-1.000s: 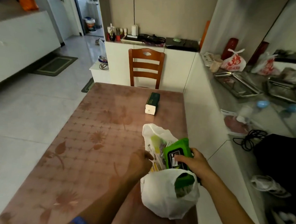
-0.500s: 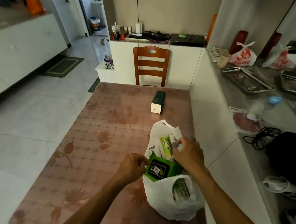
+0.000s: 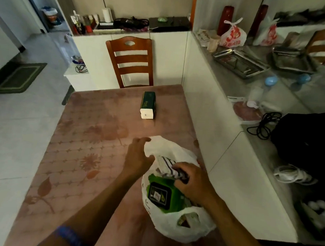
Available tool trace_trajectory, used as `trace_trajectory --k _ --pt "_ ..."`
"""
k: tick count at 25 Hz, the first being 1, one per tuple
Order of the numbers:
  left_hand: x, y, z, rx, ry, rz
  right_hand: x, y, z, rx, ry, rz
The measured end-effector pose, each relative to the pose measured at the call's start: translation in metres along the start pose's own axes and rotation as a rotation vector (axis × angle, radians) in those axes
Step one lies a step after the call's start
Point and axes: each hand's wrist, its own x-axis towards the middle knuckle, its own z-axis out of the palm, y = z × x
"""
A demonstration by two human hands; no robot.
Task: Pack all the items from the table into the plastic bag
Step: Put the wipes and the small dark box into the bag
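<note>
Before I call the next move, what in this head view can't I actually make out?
- Lower contents of the plastic bag: hidden by its white wall and the green pack.
- Right hand grip on the striped cloth: fingertips hidden inside the bag.
- Print on the green box: too small.
- Left hand: motion-blurred.

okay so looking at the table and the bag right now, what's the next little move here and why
Probably reach the left hand forward for the dark green box with the white end. It is the only item lying loose on the pink floral table, while the green wipes pack already sits inside the white plastic bag, where the right hand is busy.
</note>
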Motion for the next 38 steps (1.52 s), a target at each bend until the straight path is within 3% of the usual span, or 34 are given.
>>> trace_trajectory --k 2,5,6,8,11,13,16,21,25,29,33,36,38 --pt "0.039 0.004 0.008 0.221 -0.087 0.080 -0.004 0.001 0.003 0.045 -0.097 -0.037" --pt "0.077 0.000 0.017 0.542 -0.260 0.181 -0.001 0.007 0.003 0.161 -0.089 0.033" --pt "0.083 -0.001 0.015 0.465 -0.235 0.155 0.002 0.010 0.002 0.203 -0.099 0.072" --pt "0.085 0.007 0.008 0.047 -0.168 0.001 0.008 0.018 0.001 0.329 -0.170 0.181" --pt "0.080 0.035 -0.017 -0.489 -0.135 -0.230 0.016 0.025 0.004 0.535 -0.142 0.289" --pt "0.081 0.045 -0.043 -0.609 -0.030 -0.327 0.020 0.013 0.002 0.420 -0.133 0.226" --pt "0.073 0.031 -0.085 -0.686 0.073 -0.439 0.032 -0.014 -0.014 0.051 -0.135 0.136" --pt "0.037 -0.002 -0.152 -0.784 0.335 -0.472 0.061 -0.043 -0.040 -0.538 -0.394 0.074" --pt "0.023 -0.029 -0.186 -0.653 0.397 -0.451 0.092 -0.067 -0.041 -0.729 -0.293 -0.074" --pt "0.031 -0.072 -0.204 -0.487 0.270 -0.422 0.145 -0.102 -0.038 -0.442 -0.248 -0.182" --pt "0.051 -0.108 -0.219 -0.453 0.147 -0.342 0.192 -0.136 -0.011 0.004 -0.009 -0.077" --pt "0.059 -0.131 -0.229 -0.475 0.091 -0.310 0.242 -0.150 0.021 0.031 0.152 0.063" --pt "0.060 -0.139 -0.229 -0.506 0.098 -0.317 0.280 -0.143 0.038 0.003 0.096 0.187"
